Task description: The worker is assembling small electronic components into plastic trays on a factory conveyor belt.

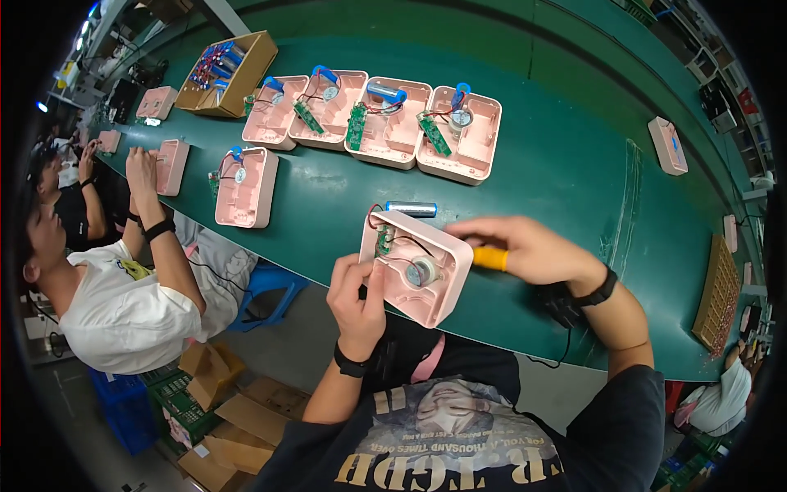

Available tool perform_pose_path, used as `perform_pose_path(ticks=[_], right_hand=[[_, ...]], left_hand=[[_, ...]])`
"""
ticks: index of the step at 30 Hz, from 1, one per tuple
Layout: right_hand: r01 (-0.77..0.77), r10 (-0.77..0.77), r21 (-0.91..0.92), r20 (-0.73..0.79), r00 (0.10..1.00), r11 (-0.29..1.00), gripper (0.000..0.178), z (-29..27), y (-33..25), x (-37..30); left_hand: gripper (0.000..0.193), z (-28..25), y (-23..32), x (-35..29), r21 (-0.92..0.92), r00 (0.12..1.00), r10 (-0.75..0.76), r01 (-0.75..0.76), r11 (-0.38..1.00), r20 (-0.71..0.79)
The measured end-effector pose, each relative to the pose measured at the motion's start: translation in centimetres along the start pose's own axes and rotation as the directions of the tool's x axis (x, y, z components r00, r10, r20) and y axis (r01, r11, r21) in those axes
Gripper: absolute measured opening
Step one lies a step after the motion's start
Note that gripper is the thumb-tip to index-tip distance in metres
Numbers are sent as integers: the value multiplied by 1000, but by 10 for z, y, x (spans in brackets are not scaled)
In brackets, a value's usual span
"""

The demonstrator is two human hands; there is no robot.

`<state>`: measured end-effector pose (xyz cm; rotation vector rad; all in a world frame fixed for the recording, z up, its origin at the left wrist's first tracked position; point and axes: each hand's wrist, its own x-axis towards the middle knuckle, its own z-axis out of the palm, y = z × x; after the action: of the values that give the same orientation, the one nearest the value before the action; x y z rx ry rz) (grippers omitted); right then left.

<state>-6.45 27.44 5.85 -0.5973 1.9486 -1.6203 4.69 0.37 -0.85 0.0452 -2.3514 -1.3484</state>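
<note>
My left hand (pixel 358 302) grips a pale pink plastic housing (pixel 448 283) by its left side, tilted above the table's near edge. Inside it are a round silver motor-like part (pixel 422 271), thin red and black wires and a small green circuit board (pixel 383 239). A blue cylindrical battery (pixel 411 209) lies on the table just behind the housing. My right hand (pixel 533 250), slightly blurred, is at the housing's right side. Its fingers are curled by a short yellow cylindrical thing (pixel 490 258), whose kind I cannot make out.
Four similar pink housings (pixel 459 170) stand in a row on the green table (pixel 566 164); another housing (pixel 261 190) sits nearer left. Behind stands a cardboard box (pixel 258 70) of blue batteries. A co-worker (pixel 123 303) works at left. A brown tray (pixel 711 299) lies far right.
</note>
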Motion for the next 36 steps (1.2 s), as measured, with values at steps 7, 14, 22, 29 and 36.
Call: perform_pose_path(ticks=[7,14,22,29,36], right_hand=[[-267,182,257,311,933,929,34,21,26,8],[-225,139,283,293,946,932,40,26,34,6],[1,74,-162,459,886,987,43,15,34,11],[127,-80,-235,201,976,964,34,12,26,3],[463,-600,-566,-71,797,682,36,43,-4,-14]], left_hand=[[7,1,-1,-5,26,999,49,-49,998,-3],[9,5,-3,-9,40,996,40,-37,999,-77],[11,5,1,-16,30,1000,20,-20,999,-10],[10,7,5,-12,48,1000,9,-7,999,-21],[9,16,0,-16,157,993,112,-106,982,-32]])
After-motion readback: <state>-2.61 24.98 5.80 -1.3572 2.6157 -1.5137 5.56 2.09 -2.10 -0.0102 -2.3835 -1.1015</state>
